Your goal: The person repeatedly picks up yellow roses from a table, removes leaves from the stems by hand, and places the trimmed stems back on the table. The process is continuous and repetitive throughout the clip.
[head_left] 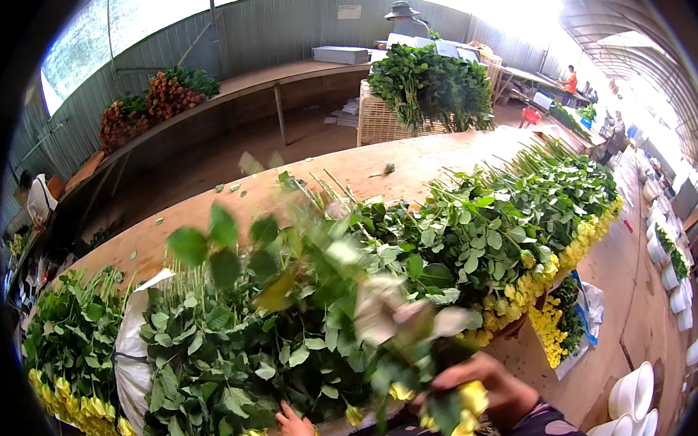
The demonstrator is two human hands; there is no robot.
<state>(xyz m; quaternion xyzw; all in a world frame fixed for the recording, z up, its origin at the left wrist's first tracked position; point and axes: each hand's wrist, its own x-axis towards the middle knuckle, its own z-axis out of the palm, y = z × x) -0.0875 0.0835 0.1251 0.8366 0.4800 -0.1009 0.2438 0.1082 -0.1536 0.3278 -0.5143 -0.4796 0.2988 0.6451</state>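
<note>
My right hand (492,383), at the lower middle, is closed round yellow roses (465,415), their blooms hanging toward me. Their leafy stems blur across the middle of the view. My left hand (297,431) lies at the near edge of a pile of yellow roses (239,379), fingers out and a little apart, touching leaves near the blooms. That pile's stems point away from me. A longer row of yellow roses (521,226) runs off to the right, blooms along its near side. On the left, a white sheet (132,344) stands between the pile and another bunch (78,339).
A wooden table (409,165) bears the roses and loose leaves. Small yellow flowers (550,330) lie at its right, and white buckets (631,393) stand lower right. Beyond are a basket (376,119) topped with greenery, orange-brown flowers (176,93) on a bench, and other people.
</note>
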